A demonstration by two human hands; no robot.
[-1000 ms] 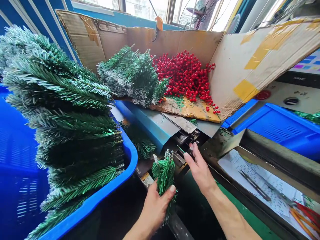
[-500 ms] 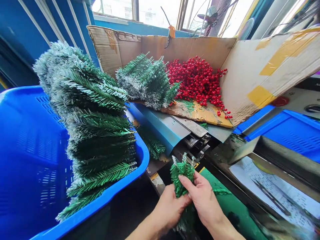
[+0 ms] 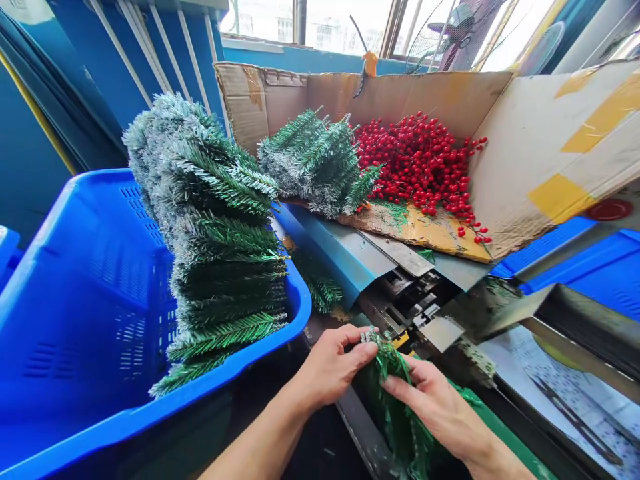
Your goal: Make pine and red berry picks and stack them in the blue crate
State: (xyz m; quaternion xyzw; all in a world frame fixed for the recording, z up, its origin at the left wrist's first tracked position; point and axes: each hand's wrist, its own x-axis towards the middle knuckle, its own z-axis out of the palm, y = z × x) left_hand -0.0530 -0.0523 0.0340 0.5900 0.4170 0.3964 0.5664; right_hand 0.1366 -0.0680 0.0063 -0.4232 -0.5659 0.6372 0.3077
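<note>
Both my hands are on a bunch of green artificial pine sprigs (image 3: 400,407) with frosted tips, held low in front of the machine (image 3: 410,293). My left hand (image 3: 335,367) pinches the upper end of the bunch between thumb and fingers. Lower down, my right hand (image 3: 430,393) grips its side, thumb in front. The sprigs hang below my hands. To the left, a tall stack of frosted pine sprigs (image 3: 215,247) stands in a blue plastic basket (image 3: 90,280).
Behind the machine, an open cardboard box (image 3: 400,90) holds more pine sprigs (image 3: 315,163) and a heap of red berry stems (image 3: 420,160). On the right, a metal tray (image 3: 580,320) sits by a patterned sheet with tweezers (image 3: 575,420). A fan (image 3: 453,30) stands near the window.
My left hand has moved up to the top end of the pine bunch, and the bunch now tilts. The view has shifted left. A metal plate on the machine shows beyond my hands.
</note>
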